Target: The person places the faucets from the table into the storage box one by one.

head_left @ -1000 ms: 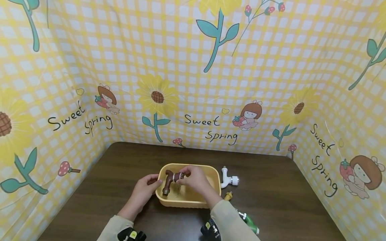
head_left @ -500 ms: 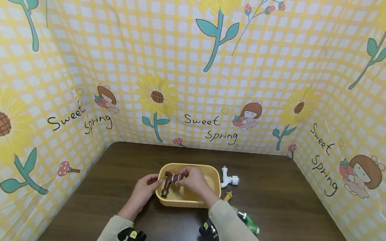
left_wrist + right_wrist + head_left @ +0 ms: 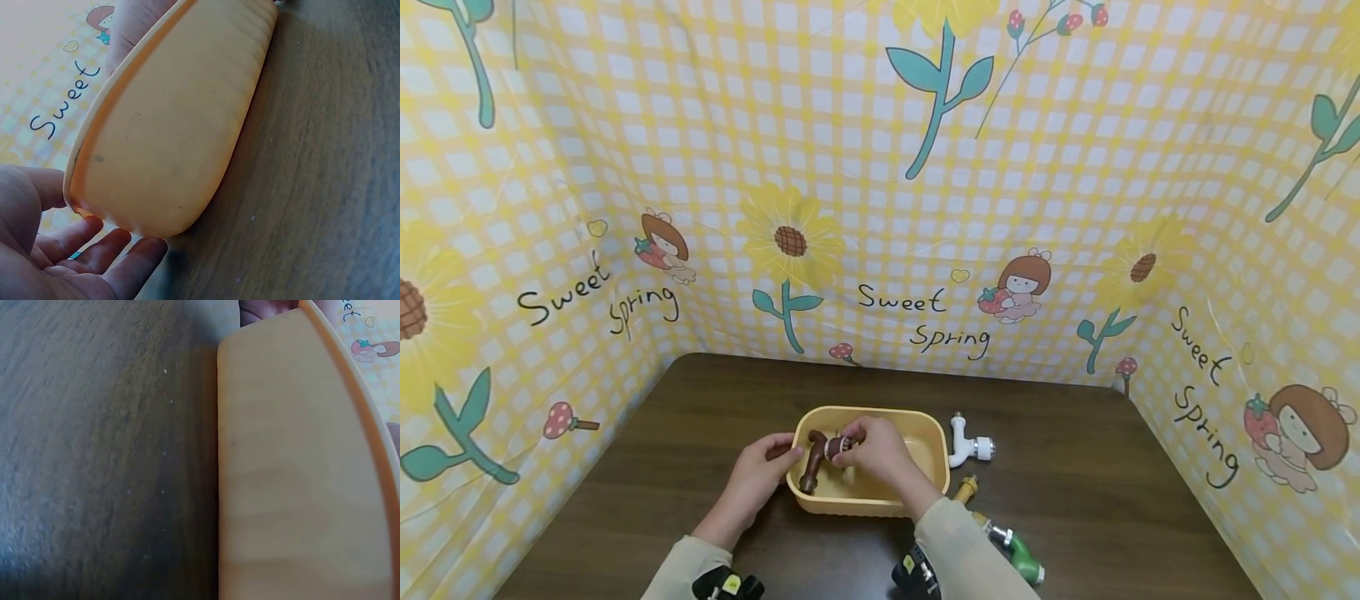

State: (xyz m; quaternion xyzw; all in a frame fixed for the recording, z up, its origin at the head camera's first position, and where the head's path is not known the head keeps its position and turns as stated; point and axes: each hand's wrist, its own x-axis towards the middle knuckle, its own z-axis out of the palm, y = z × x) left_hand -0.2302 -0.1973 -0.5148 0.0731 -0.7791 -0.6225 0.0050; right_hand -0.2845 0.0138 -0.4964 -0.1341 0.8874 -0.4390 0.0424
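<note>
Brown tap [image 3: 814,463]: one, inside the left end of the yellow tub [image 3: 868,507]; body runs from far edge towards near-left corner, ringed stem points right; contact with tub floor, cannot tell.
Right hand [image 3: 882,454]: nearer, right of tap; fingers closed, pinching stem.
Left hand [image 3: 760,473]: thumb and fingers gripping tub's left rim.

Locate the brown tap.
In the head view, the brown tap is at the left end of the tub, held by the right grip, with the left grip nearby at the tub's edge.
</note>
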